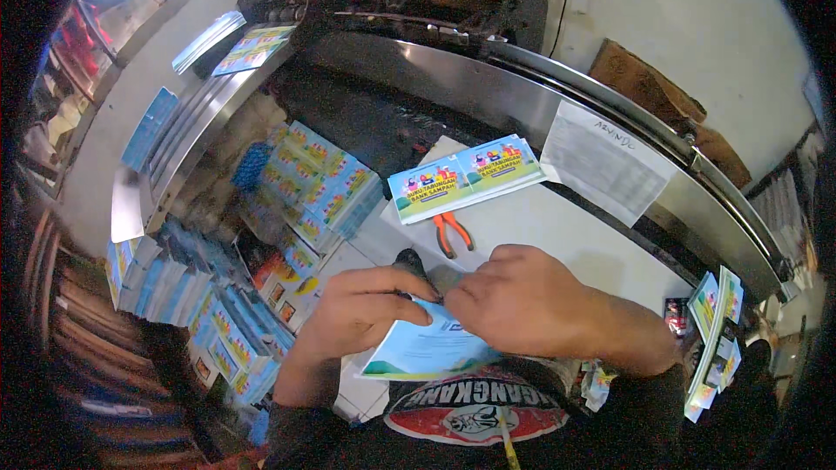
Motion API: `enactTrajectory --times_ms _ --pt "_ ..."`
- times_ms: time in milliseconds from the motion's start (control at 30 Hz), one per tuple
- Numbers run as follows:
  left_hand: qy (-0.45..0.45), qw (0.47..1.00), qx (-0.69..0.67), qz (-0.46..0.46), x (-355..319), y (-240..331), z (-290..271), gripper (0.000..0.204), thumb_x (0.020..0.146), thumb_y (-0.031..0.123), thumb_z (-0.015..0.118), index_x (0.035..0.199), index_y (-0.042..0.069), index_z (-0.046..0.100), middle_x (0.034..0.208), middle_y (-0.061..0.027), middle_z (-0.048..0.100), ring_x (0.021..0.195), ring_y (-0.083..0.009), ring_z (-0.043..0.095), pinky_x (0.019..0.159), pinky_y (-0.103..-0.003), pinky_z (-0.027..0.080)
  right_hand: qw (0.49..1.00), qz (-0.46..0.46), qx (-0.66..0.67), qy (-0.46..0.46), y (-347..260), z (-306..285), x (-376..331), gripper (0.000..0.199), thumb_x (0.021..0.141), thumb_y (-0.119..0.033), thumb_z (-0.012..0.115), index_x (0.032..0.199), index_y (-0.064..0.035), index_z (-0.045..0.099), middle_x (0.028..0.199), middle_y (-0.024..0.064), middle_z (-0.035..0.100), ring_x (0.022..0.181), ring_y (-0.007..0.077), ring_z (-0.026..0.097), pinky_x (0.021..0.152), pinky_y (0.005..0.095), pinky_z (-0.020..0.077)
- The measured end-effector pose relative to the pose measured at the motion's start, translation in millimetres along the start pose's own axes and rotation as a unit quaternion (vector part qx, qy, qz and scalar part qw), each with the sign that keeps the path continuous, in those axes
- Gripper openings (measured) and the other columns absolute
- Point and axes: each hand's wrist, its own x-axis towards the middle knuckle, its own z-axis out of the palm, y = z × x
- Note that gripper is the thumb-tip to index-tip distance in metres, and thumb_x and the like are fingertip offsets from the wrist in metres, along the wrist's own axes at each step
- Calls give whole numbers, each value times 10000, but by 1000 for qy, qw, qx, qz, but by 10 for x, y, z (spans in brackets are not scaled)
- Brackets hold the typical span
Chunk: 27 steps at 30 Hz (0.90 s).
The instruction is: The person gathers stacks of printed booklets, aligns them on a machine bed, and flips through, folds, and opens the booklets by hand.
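A light-blue booklet (427,348) with a green lower edge is held tilted in front of my body. My left hand (370,305) grips its upper left part, thumb on the cover. My right hand (522,300) is closed at its upper right edge, covering that corner; the fingertips are partly hidden. Just beyond my left fingers a dark, rounded object (411,263) shows, mostly covered, and I cannot make out its kind. Pliers with orange and black handles (454,235) lie on the white worktop, jaws tucked beside a stack of printed blue and yellow covers (466,178).
Left of the worktop stand piles of printed booklets (305,174) and more stacked bundles (231,344). A long metal rail (531,91) crosses behind, with a white paper sheet (601,161) hanging on it. Further booklets (718,313) stand at the right.
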Motion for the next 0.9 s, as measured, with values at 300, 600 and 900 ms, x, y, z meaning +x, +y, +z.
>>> enactTrajectory --times_ms 300,600,900 --pt "4 999 -29 -37 -15 46 -15 166 759 -54 626 845 51 722 960 -111 691 842 -252 681 722 -312 535 988 -13 145 -57 197 -26 -57 185 869 -188 580 993 -57 621 845 125 658 801 319 652 693 429 525" --pt "27 999 -15 -41 26 52 -17 172 745 -54 635 844 45 734 943 -112 695 832 -243 683 719 -309 535 992 -27 123 5 217 56 -36 234 892 -187 571 1076 -45 602 898 143 664 807 339 644 701 440 522" --pt "6 998 -10 -56 -2 147 -8 156 755 -23 647 866 44 733 948 -104 690 830 -235 680 729 -304 531 995 8 54 -81 47 -81 48 190 866 -224 586 957 -57 584 783 84 651 708 308 654 625 410 526"
